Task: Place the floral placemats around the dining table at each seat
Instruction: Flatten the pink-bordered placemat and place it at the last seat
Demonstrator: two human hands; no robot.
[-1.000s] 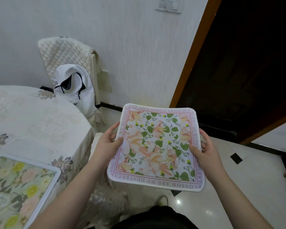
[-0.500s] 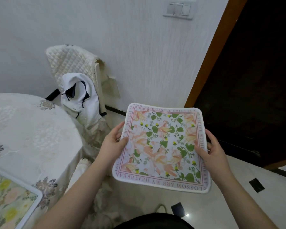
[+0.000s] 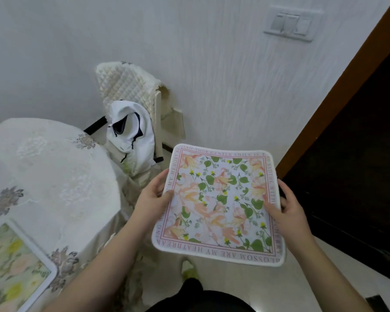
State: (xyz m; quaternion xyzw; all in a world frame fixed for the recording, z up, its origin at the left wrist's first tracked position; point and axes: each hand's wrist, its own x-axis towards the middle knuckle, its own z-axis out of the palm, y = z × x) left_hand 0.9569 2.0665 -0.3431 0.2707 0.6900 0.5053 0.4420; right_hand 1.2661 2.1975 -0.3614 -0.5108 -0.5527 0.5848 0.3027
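Note:
A square floral placemat (image 3: 221, 203) with pink and green flowers and a lettered border is held flat in the air, to the right of the table. My left hand (image 3: 152, 198) grips its left edge, thumb on top. My right hand (image 3: 286, 210) grips its right edge the same way. A second floral placemat (image 3: 11, 264), with yellow flowers and a white rim, lies on the round table (image 3: 54, 176) at the lower left.
A chair with a quilted cream cover (image 3: 126, 84) stands against the wall behind the table, with a white bag (image 3: 133, 140) hanging on it. A dark doorway with a wooden frame (image 3: 338, 86) is on the right. Glossy tile floor lies below.
The view has swung right and closer to the chair; the table and the placemat on it have slid toward the left. Both hands still hold the placemat, now a little nearer the chair.

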